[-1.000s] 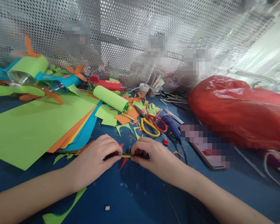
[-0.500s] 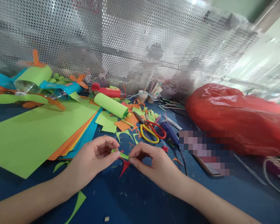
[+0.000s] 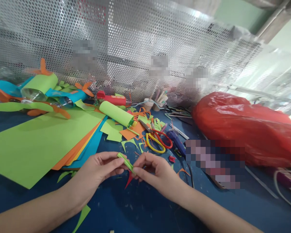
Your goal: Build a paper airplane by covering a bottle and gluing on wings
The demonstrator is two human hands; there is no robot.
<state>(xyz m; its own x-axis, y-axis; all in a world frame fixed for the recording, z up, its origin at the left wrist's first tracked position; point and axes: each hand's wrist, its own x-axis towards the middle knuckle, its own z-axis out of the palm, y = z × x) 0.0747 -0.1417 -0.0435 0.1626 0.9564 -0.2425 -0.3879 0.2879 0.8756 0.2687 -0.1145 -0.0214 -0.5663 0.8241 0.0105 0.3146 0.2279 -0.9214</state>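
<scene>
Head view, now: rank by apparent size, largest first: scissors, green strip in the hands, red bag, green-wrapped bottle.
1. Red bag, even cut off by the frame
2. Green-wrapped bottle and scissors: similar length, not ranked
3. Green strip between left hand and right hand

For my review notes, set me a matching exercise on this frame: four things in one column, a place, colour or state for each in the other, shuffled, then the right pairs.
1. Small green piece
2. Scissors
3. Plastic bag
4. Stack of sheets

A. Red, at the right of the picture
B. Green on top, with orange, yellow and blue showing beneath
C. Held between the left hand and the right hand
D. One red handle loop, one yellow

Pairs: 1-C, 2-D, 3-A, 4-B
</scene>
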